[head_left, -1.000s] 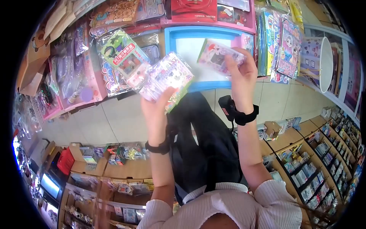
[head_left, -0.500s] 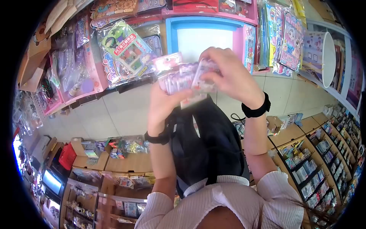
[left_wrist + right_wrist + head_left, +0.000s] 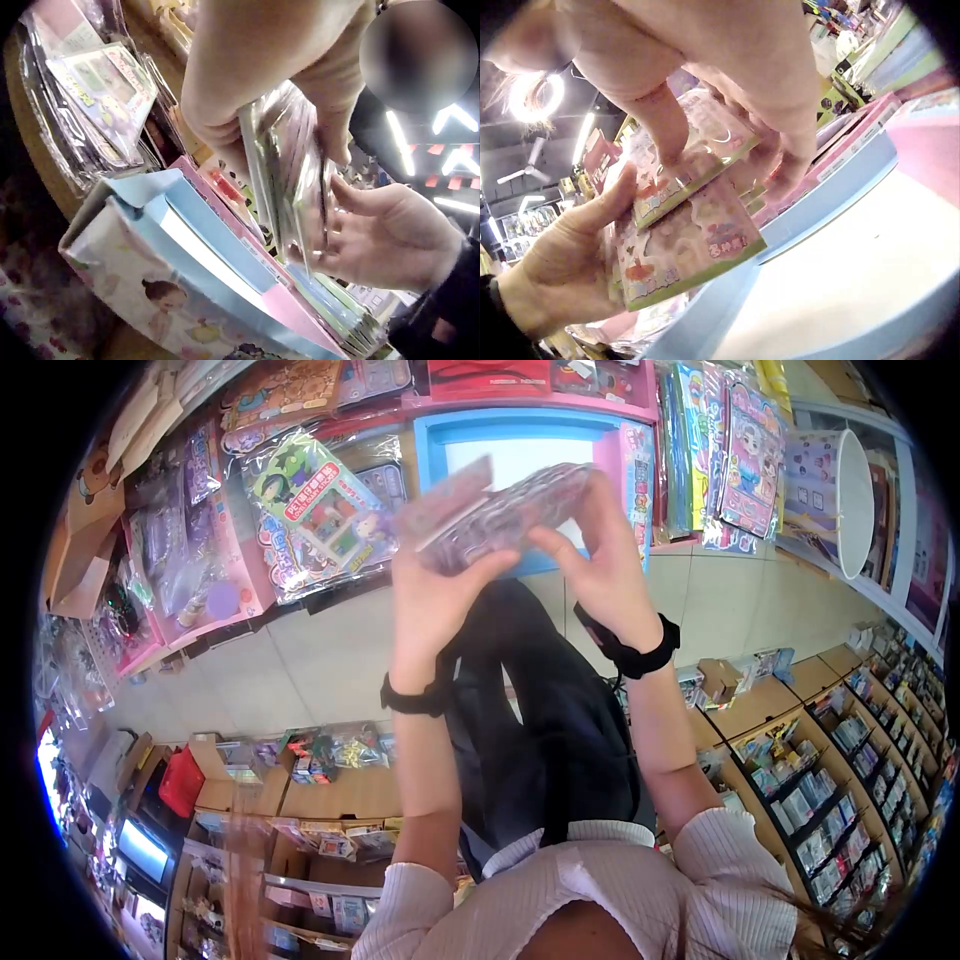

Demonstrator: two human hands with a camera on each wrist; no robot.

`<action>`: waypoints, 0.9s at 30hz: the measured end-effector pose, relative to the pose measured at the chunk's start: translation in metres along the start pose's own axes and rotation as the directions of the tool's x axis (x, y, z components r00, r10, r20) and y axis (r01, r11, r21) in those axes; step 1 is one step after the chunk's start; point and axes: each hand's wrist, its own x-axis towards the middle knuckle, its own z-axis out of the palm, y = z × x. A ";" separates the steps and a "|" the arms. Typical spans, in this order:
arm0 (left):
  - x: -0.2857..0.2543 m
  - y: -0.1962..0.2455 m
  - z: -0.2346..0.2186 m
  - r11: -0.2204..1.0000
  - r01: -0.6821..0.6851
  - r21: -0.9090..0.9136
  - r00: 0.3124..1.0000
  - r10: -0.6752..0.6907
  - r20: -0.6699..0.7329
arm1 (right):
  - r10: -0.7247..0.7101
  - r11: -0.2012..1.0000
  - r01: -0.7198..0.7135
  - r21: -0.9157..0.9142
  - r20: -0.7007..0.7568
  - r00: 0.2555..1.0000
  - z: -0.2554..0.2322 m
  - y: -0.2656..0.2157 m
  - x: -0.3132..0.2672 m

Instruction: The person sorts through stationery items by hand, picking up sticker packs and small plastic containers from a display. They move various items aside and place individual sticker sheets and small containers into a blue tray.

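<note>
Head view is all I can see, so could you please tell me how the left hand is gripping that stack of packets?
Observer: The left wrist view shows the left hand with its fingers curled over one side of the stack of packets and its thumb on the other side.
Operator: Thank you. What do the packet faces look like?
Observer: In the right wrist view they are pink with cartoon figures and a green strip along one edge.
Operator: And how is the right hand placed?
Observer: That view shows the right hand pressing one digit flat on the front packet's face.
</note>
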 end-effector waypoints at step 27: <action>0.011 -0.043 0.033 0.938 -0.209 0.275 0.974 0.225 -0.028 | 0.007 0.994 0.006 0.109 -0.118 0.993 0.010 0.024 -0.005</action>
